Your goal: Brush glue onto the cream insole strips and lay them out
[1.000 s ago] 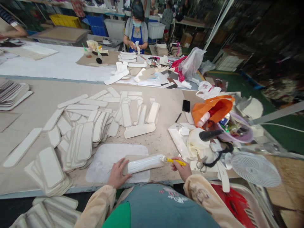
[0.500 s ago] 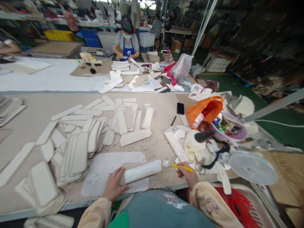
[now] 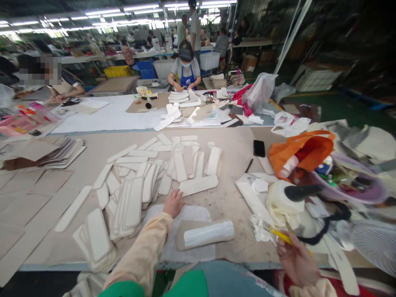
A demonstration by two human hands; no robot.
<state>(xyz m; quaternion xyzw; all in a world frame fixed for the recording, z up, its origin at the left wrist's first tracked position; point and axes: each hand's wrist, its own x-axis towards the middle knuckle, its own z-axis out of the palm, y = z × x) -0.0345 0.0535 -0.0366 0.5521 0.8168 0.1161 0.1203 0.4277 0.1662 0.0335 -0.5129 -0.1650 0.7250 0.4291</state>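
My left hand (image 3: pixel 173 203) reaches forward over the white mat (image 3: pixel 185 237), fingers curled, its tips close to a loose cream strip (image 3: pixel 198 185) at the edge of the spread of cream padded pieces (image 3: pixel 148 173). Whether it touches the strip I cannot tell. My right hand (image 3: pixel 297 260) is low at the right, closed round a yellow-handled brush (image 3: pixel 280 235) whose bristles rest by crumpled white paper. A white padded piece (image 3: pixel 208 233) lies alone on a brown card on the mat, between my hands.
A black phone (image 3: pixel 259 147) and pen lie beyond the paper. An orange bag (image 3: pixel 305 150), a purple basin (image 3: pixel 365 185), a black tool and a small white fan (image 3: pixel 374 243) crowd the right. Card stacks (image 3: pixel 60 152) lie at left. A person in a blue apron (image 3: pixel 185 74) works at the far table.
My left hand let go of the white padded piece and moved forward toward the pile. My right hand drew the brush away to the right. The camera tilted up.
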